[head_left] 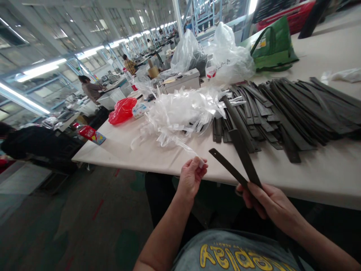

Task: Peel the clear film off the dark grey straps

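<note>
Near the table's front edge, my left hand (192, 176) is closed on the end of a thin white plastic strip (184, 146). That strip trails back to a heap of white plastic strips (180, 109). To the right, my right hand (266, 201) is closed around dark flat straps (244, 158), which spread apart above the fingers. One strap has a small hole near its tip; the other points toward a large pile of similar dark straps (299, 109). The lower ends of the held straps hang past my wrist.
A red plastic bag (122, 111) and a drink bottle (91, 134) lie at the table's left. Clear plastic bags (229, 56), a grey box (182, 81) and a green bag (275, 49) stand at the back. Other people (90, 88) sit along workbenches beyond.
</note>
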`<state>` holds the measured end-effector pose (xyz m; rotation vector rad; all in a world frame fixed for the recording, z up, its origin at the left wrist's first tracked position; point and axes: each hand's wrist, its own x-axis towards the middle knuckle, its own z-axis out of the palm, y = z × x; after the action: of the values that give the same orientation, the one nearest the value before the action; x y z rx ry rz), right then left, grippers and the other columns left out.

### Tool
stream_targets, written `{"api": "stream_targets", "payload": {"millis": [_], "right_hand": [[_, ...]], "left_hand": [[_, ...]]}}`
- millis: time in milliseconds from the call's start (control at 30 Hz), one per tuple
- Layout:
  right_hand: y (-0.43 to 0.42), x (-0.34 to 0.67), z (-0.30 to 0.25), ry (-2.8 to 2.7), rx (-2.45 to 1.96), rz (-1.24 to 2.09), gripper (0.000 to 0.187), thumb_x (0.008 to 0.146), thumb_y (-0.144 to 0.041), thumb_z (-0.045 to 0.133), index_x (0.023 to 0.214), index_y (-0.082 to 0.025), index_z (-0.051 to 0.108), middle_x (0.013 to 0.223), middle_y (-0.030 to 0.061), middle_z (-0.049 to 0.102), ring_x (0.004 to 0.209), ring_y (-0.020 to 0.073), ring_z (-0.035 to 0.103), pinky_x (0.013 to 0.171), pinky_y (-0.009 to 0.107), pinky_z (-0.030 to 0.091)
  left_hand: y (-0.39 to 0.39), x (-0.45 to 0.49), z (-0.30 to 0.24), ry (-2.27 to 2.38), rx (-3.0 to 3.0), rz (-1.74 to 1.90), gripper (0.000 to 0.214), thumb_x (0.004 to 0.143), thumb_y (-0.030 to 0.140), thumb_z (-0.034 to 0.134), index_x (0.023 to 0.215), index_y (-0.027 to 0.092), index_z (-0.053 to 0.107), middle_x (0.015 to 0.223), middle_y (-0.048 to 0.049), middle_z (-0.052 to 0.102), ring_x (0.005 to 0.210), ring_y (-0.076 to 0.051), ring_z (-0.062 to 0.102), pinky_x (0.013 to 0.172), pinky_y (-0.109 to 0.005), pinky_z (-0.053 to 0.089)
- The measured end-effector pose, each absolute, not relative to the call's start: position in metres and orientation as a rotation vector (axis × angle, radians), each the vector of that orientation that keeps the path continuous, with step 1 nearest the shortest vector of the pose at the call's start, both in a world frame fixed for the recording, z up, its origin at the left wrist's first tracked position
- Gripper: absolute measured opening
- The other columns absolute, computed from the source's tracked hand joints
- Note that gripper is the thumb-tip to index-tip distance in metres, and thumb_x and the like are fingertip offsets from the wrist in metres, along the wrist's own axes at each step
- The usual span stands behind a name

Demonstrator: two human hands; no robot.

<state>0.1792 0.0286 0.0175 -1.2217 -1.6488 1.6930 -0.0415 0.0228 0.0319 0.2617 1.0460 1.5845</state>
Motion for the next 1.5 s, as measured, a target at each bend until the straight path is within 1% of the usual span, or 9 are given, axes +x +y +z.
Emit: {"api": "stream_targets", "payload": {"millis": [467,700,800,933,1067,1200,1300,1400,1500], "right_hand": [[0.012,0.175,-0.004,-1.746,-1.3,1.728,0.061,0.086,-0.071,0.034,0.096,-0.017,0.061,0.059,-0.0016,0.049,0.043,0.0107,0.042,0.041,0.023,0.034],[0.013,0.17,-0.004,-1.742,-1.131,1.883,0.054,0.089,-0.064,0.037,0.108,-0.017,0.057,0.074,0.0023,0.062,0.051,0.0133,0.056,0.048,0.024,0.043],[0.01,0.173,-0.005,-1.867,-1.12,1.798,0.048,0.091,-0.059,0.037,0.102,-0.019,0.059,0.074,0.0023,0.063,0.053,0.0142,0.058,0.051,0.025,0.046],[0.015,0.172,-0.001,-1.995,-1.158,1.509,0.043,0.093,-0.055,0.033,0.084,-0.021,0.057,0.062,0.0011,0.06,0.048,0.0148,0.056,0.049,0.026,0.044],[0.022,0.168,0.001,-2.056,-1.142,1.307,0.04,0.093,-0.052,0.034,0.076,-0.022,0.054,0.06,0.0013,0.059,0.049,0.0157,0.056,0.05,0.027,0.044],[0.024,0.165,-0.003,-2.119,-1.136,1.301,0.039,0.094,-0.051,0.032,0.079,-0.022,0.053,0.06,0.0008,0.059,0.049,0.0163,0.057,0.05,0.027,0.044],[0.025,0.164,-0.005,-2.127,-1.121,1.267,0.04,0.094,-0.052,0.029,0.082,-0.022,0.054,0.061,0.0011,0.059,0.049,0.0168,0.057,0.05,0.027,0.044],[0.028,0.164,-0.007,-2.111,-1.109,1.255,0.038,0.095,-0.052,0.03,0.086,-0.022,0.054,0.061,0.0007,0.059,0.05,0.0171,0.057,0.051,0.027,0.044],[0.029,0.166,-0.008,-2.122,-1.106,1.257,0.038,0.095,-0.051,0.031,0.084,-0.023,0.053,0.062,0.0006,0.059,0.05,0.0164,0.057,0.051,0.026,0.043]], "left_hand": [[0.029,-0.022,0.036,1.057,0.317,1.567,0.033,0.059,0.038,0.085,0.076,0.014,0.069,0.079,-0.0048,0.073,0.07,-0.013,0.067,0.068,-0.023,0.05],[0.021,-0.02,0.025,1.161,0.46,1.541,0.029,0.064,0.037,0.081,0.079,0.014,0.072,0.075,-0.0043,0.073,0.069,-0.013,0.066,0.066,-0.023,0.046],[0.018,-0.023,0.024,1.205,0.454,1.58,0.029,0.062,0.039,0.081,0.075,0.015,0.072,0.071,-0.0022,0.071,0.064,-0.011,0.062,0.065,-0.023,0.046],[0.003,-0.005,0.02,1.198,0.64,1.321,0.027,0.066,0.037,0.079,0.073,0.012,0.073,0.068,-0.0032,0.069,0.062,-0.012,0.058,0.067,-0.025,0.045],[0.004,0.005,0.021,1.1,0.654,1.288,0.033,0.066,0.037,0.079,0.089,0.013,0.075,0.075,-0.0048,0.071,0.067,-0.014,0.06,0.072,-0.027,0.046],[0.019,-0.006,0.027,1.143,0.533,1.617,0.029,0.068,0.038,0.078,0.089,0.017,0.075,0.085,-0.0041,0.071,0.073,-0.013,0.061,0.073,-0.024,0.046],[0.016,0.0,0.023,1.188,0.528,1.547,0.027,0.067,0.037,0.079,0.081,0.014,0.075,0.076,-0.0041,0.07,0.068,-0.013,0.06,0.07,-0.025,0.046],[0.009,0.011,0.019,1.138,0.56,1.381,0.03,0.07,0.039,0.076,0.084,0.012,0.074,0.067,-0.004,0.067,0.061,-0.013,0.058,0.066,-0.026,0.046],[0.015,0.006,0.026,1.12,0.534,1.51,0.034,0.067,0.04,0.078,0.09,0.015,0.074,0.078,-0.0048,0.071,0.067,-0.013,0.062,0.069,-0.025,0.046]]}}
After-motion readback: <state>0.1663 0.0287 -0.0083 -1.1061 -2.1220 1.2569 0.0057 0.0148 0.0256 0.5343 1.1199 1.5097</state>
